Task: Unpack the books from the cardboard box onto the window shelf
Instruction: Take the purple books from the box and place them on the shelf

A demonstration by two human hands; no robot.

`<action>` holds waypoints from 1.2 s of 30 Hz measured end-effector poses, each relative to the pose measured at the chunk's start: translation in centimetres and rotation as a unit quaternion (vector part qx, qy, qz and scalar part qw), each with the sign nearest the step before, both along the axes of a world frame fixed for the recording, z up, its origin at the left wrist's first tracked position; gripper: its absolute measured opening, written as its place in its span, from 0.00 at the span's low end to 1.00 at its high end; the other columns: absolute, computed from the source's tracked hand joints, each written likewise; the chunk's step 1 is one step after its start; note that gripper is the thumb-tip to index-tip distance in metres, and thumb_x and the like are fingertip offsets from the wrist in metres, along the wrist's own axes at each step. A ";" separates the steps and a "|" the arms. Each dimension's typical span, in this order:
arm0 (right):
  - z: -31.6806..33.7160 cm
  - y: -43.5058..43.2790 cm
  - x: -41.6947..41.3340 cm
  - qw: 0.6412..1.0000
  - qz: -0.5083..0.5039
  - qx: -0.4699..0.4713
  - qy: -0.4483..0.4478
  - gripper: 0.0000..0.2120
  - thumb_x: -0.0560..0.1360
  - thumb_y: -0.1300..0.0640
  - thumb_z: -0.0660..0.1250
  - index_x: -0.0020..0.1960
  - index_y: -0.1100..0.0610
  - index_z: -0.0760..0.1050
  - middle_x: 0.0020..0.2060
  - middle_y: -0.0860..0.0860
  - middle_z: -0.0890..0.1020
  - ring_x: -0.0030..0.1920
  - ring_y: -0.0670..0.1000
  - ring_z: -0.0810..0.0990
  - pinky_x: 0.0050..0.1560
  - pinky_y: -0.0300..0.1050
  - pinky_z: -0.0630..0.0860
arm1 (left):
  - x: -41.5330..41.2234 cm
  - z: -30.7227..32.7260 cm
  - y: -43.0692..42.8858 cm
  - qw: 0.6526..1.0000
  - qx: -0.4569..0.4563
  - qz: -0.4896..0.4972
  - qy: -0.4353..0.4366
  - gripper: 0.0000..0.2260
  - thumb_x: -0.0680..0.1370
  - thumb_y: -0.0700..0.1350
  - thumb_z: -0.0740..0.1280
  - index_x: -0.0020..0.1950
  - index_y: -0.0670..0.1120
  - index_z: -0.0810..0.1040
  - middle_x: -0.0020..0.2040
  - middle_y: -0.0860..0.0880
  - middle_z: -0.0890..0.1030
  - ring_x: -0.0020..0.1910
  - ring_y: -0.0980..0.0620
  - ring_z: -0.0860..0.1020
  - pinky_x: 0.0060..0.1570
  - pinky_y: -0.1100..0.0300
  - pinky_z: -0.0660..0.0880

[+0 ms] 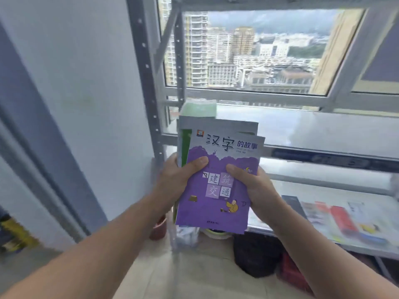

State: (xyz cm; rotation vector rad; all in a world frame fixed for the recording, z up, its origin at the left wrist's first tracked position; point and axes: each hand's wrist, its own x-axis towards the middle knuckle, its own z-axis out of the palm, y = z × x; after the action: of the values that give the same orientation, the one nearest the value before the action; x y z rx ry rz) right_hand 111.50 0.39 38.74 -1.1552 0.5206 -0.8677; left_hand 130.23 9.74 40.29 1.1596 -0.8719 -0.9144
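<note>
The left grip [179, 178] and right grip [257, 186] both hold a stack of books [216, 212], thumbs on the purple cover. The stack is held upright in front of the window shelf [319, 190].

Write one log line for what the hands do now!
left hand: holds book stack | right hand: holds book stack | top cover: purple | status: not yet on window shelf

Blur smears the books [343, 219] at the right edge of the shelf [313, 190] (titles unreadable); the purple book [216, 190] mostly covers the green book [185, 147].
</note>
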 end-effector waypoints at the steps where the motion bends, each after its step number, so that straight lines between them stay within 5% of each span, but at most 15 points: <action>1: 0.1 -1.3 -1.8 1.000 -0.009 0.001 0.001 0.21 0.73 0.59 0.76 0.65 0.61 0.81 0.58 0.63 0.87 0.53 0.63 0.89 0.48 0.56 0.86 | -1.7 -0.2 -1.6 1.000 0.001 -0.013 0.004 0.22 0.72 0.51 0.79 0.62 0.41 0.83 0.55 0.36 0.87 0.52 0.31 0.86 0.51 0.41 0.84; 4: 0.4 -4.9 -5.6 0.999 -0.030 -0.004 0.018 0.22 0.72 0.58 0.77 0.65 0.61 0.81 0.57 0.62 0.88 0.55 0.65 0.88 0.49 0.57 0.86 | -5.0 -0.1 -5.7 1.000 0.017 -0.025 0.003 0.24 0.70 0.52 0.79 0.61 0.41 0.84 0.54 0.35 0.88 0.51 0.32 0.86 0.52 0.39 0.84; 8: 0.3 -9.4 -7.8 0.998 -0.049 -0.021 0.027 0.20 0.72 0.56 0.79 0.62 0.58 0.83 0.57 0.61 0.88 0.55 0.65 0.88 0.56 0.62 0.85 | -6.0 0.4 -10.5 0.999 0.024 -0.024 -0.001 0.26 0.66 0.52 0.81 0.59 0.40 0.83 0.52 0.37 0.89 0.44 0.40 0.88 0.40 0.52 0.85; 11: 0.8 -12.7 -7.6 0.997 -0.058 -0.035 0.032 0.25 0.70 0.53 0.80 0.64 0.58 0.82 0.57 0.60 0.88 0.57 0.64 0.87 0.58 0.62 0.84 | -5.4 1.2 -14.1 0.999 0.015 -0.043 -0.022 0.28 0.65 0.52 0.81 0.61 0.40 0.83 0.52 0.38 0.89 0.45 0.41 0.88 0.42 0.53 0.84; 15: 2.3 -18.0 -5.9 0.994 -0.066 -0.075 0.033 0.23 0.70 0.52 0.81 0.63 0.57 0.83 0.57 0.59 0.88 0.55 0.62 0.88 0.49 0.53 0.86 | -3.1 2.7 -19.6 0.997 -0.012 -0.045 -0.058 0.29 0.64 0.53 0.82 0.61 0.41 0.83 0.52 0.39 0.89 0.44 0.42 0.88 0.41 0.55 0.84; 20: 4.3 -24.1 -2.5 0.989 -0.099 -0.106 0.039 0.33 0.60 0.44 0.86 0.61 0.54 0.84 0.54 0.56 0.89 0.52 0.60 0.90 0.45 0.49 0.85 | 1.1 4.9 -26.0 0.990 -0.032 -0.079 -0.112 0.27 0.66 0.54 0.81 0.61 0.43 0.83 0.51 0.43 0.90 0.46 0.44 0.89 0.42 0.57 0.84; 26: 5.5 -29.8 -0.3 0.985 -0.109 -0.130 0.032 0.24 0.64 0.53 0.84 0.59 0.52 0.85 0.55 0.56 0.89 0.54 0.58 0.89 0.47 0.48 0.85 | 4.6 7.2 -32.1 0.975 -0.060 -0.123 -0.173 0.24 0.67 0.51 0.81 0.61 0.46 0.84 0.54 0.43 0.89 0.51 0.42 0.88 0.47 0.57 0.84; 32: 5.0 -34.1 0.9 0.980 -0.100 -0.160 0.064 0.26 0.62 0.52 0.84 0.59 0.48 0.85 0.54 0.53 0.90 0.54 0.57 0.89 0.49 0.51 0.86 | 6.5 5.5 -36.0 0.972 -0.056 -0.139 -0.181 0.18 0.73 0.38 0.79 0.61 0.45 0.82 0.53 0.46 0.89 0.50 0.48 0.88 0.46 0.61 0.83; 36: 2.2 -35.2 1.7 0.986 -0.087 -0.131 0.047 0.28 0.63 0.52 0.83 0.63 0.51 0.83 0.57 0.55 0.89 0.57 0.61 0.87 0.52 0.53 0.85 | 6.6 2.7 -37.2 0.982 -0.061 -0.105 -0.146 0.25 0.70 0.41 0.80 0.64 0.42 0.79 0.57 0.42 0.88 0.55 0.42 0.87 0.51 0.50 0.84</action>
State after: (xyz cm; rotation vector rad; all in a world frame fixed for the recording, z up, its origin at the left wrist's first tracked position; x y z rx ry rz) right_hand 113.19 -34.79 40.98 -1.4117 0.6030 -1.0586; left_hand 136.83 -27.44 42.99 1.1250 -1.2919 -0.8579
